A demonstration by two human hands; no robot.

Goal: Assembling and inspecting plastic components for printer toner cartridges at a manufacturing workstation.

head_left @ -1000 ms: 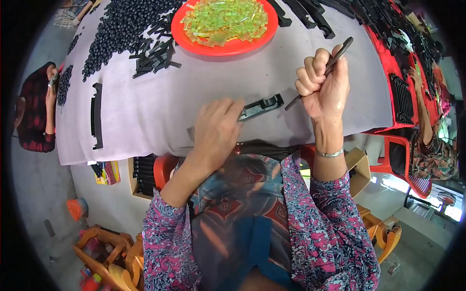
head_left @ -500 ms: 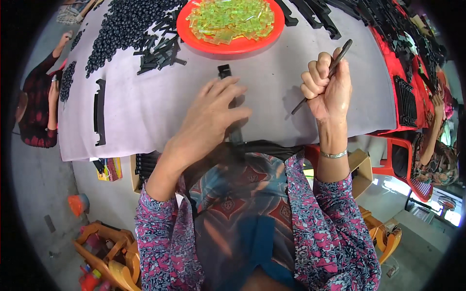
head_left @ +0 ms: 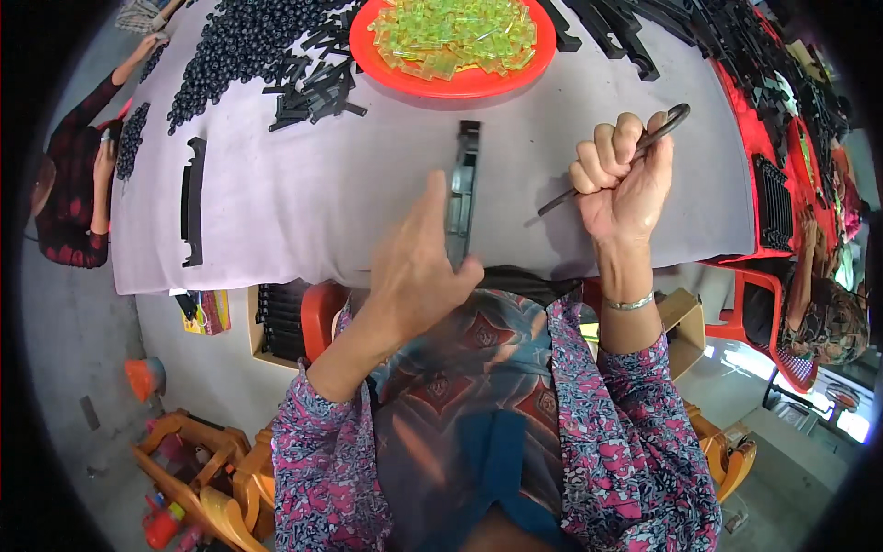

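A long narrow black plastic piece (head_left: 463, 170) with a glossy strip along it lies on the table in front of my torso, pointing away from me. Beside its left edge is my left hand (head_left: 411, 267), smeared by motion, its fingers stretched out and the thumb apart near the piece's close end. Whether the fingertips touch it I cannot tell. Raised to the right, my right hand (head_left: 625, 184) is closed round a thin dark rod (head_left: 669, 122) with a bent upper end, slanting down to the left. Another black piece with notched ends (head_left: 192, 202) lies at the left.
A red plate (head_left: 368, 69) of yellow-green clear pieces (head_left: 455, 37) stands at the far middle. Left of it are small black strips (head_left: 317, 87) and a heap of round black beads (head_left: 230, 64). Long black parts (head_left: 612, 37) lie far right. Other people sit at both sides.
My left hand has drawn back toward me and off the top of the black piece, which now shows along its length, further right and straighter. The right hand keeps the rod, tilted flatter.
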